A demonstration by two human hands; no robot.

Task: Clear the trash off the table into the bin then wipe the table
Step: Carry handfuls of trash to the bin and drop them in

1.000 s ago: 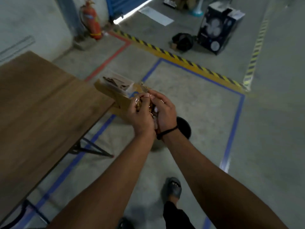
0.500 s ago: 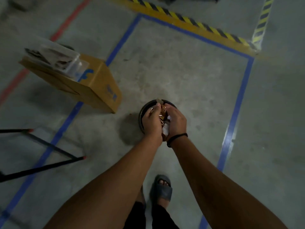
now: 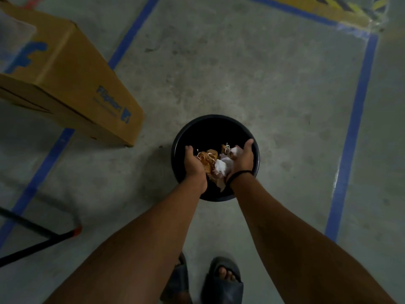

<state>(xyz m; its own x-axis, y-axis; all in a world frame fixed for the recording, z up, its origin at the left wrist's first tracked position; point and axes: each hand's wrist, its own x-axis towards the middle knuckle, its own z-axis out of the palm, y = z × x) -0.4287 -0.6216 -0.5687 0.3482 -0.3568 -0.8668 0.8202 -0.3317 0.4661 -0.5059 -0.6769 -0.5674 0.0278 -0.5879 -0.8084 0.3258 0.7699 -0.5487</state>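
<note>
I look straight down into a round black bin [image 3: 215, 120] standing on the concrete floor. Both hands are over its mouth, palms facing each other and a little apart. A bundle of trash [image 3: 215, 164], brown crumpled wrappers with pale strings and white crumpled paper, sits loosely between them. My left hand [image 3: 194, 166] is at the brown side of it. My right hand [image 3: 244, 157], with a black band at the wrist, has the white paper against its palm. The fingers of both look relaxed and spread. The table top is out of view.
A yellow-brown cardboard box [image 3: 72, 84] with blue print lies on the floor to the left of the bin. A black table leg [image 3: 41, 243] with an orange tip crosses the lower left. Blue tape lines [image 3: 348, 137] mark the floor. My sandalled feet [image 3: 221, 281] stand just behind the bin.
I turned from the table to the bin and bent over it. My hands, earlier clasped tightly round the trash, have lowered over the bin and parted, loosening the bundle.
</note>
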